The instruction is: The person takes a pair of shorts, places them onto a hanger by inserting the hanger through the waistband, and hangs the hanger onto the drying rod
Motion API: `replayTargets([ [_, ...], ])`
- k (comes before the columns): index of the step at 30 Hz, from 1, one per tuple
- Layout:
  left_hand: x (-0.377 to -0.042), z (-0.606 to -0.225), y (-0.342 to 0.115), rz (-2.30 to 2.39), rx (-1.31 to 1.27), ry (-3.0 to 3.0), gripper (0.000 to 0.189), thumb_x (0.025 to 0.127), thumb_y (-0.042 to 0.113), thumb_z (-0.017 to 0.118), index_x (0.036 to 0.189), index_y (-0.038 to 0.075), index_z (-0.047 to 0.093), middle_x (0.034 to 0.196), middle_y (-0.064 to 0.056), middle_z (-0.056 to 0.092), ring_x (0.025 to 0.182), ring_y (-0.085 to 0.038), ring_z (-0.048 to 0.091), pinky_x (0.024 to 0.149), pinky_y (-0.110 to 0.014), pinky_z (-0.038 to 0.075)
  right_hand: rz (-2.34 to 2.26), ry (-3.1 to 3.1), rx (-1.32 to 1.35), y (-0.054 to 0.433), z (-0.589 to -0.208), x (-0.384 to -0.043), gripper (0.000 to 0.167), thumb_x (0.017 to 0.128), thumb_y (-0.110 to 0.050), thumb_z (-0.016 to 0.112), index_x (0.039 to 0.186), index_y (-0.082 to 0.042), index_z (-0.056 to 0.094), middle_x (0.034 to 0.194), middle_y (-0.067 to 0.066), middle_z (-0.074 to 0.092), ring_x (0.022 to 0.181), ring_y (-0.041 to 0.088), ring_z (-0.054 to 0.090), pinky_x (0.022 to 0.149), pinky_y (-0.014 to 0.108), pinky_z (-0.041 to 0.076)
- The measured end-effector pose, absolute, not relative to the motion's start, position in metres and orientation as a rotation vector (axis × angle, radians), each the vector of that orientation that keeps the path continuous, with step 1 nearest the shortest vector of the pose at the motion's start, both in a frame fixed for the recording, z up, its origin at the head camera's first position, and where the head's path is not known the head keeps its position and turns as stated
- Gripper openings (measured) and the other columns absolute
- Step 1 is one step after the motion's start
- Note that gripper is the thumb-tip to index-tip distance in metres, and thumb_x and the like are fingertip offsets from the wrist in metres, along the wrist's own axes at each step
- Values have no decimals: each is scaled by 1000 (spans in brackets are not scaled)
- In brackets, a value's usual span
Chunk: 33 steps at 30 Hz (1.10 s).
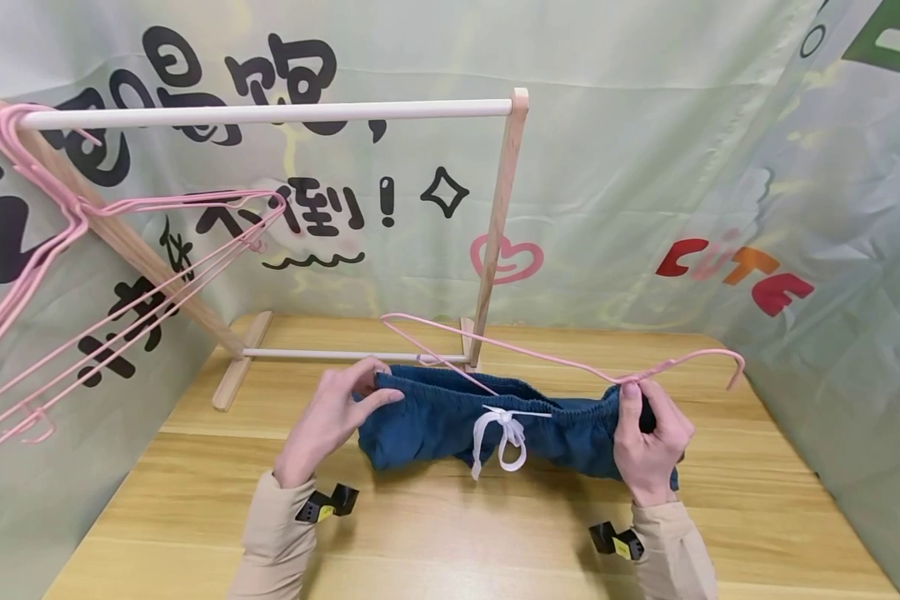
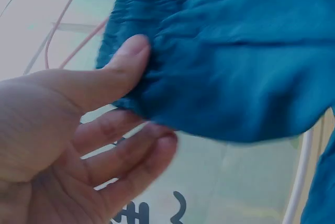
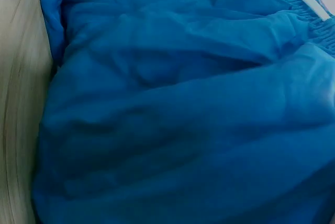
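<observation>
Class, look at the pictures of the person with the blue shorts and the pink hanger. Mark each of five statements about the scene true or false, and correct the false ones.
1. Both hands hold the blue shorts at the waistband. True: the left hand pinches one end and the right hand grips the other.
2. The drawstring is black. False: it is white, tied in a bow.
3. The pink hanger hangs on the top rail. False: it lies across the shorts, by the hands.
4. More pink hangers hang at the left end of the wooden rack. True.
5. The shorts lie in a basket. False: they are held over the wooden table.
</observation>
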State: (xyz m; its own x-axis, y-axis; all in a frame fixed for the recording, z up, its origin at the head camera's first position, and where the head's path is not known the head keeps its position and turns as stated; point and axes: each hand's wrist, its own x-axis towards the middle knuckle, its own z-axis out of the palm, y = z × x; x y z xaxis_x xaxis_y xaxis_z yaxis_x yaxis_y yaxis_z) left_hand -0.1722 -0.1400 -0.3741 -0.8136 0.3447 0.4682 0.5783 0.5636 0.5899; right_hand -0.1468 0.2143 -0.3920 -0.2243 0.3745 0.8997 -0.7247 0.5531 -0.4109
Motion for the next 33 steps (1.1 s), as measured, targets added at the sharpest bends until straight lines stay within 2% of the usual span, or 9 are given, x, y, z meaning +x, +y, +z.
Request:
replayTargets([
  [4, -171, -372, -139, -1076, -723, -2378, 20, 86, 14, 79, 101, 10, 66, 77, 1, 71, 68, -11, 67, 63, -23, 52, 1049, -1472, 326, 215, -392, -146, 43, 99, -19, 64, 79, 18, 64, 75, 7, 66, 76, -9, 55, 73, 8, 41],
  [6, -171, -372, -138, -1067, -717, -2317, 22, 84, 11, 80, 101, 10, 66, 78, 0, 71, 67, -11, 67, 62, -24, 52, 1048, -1469, 329, 215, -392, -146, 43, 99, -19, 64, 79, 18, 64, 75, 6, 67, 76, -9, 55, 72, 8, 41],
  [15, -173, -372, -137, -1047, -700, -2136, 21, 81, 3, 81, 95, 10, 67, 78, 0, 69, 66, -9, 60, 60, -15, 39, 1023, -1473, 351, 215, -391, -146, 42, 99, -18, 64, 80, 19, 64, 71, 28, 60, 80, -10, 57, 76, 8, 43],
  [25, -171, -368, -139, -980, -720, -2076, 25, 80, 0, 80, 100, 9, 68, 79, -2, 70, 67, -10, 61, 60, -18, 44, 997, -1484, 367, 217, -390, -146, 44, 99, -21, 64, 79, 18, 64, 70, 31, 58, 81, -10, 57, 77, 8, 43],
  [33, -165, -363, -141, -929, -715, -2071, 26, 79, -2, 80, 100, 8, 68, 78, -2, 68, 67, -9, 58, 56, -15, 37, 988, -1471, 386, 216, -387, -145, 46, 100, -22, 63, 78, 18, 64, 68, 31, 57, 77, -8, 56, 76, 7, 42],
])
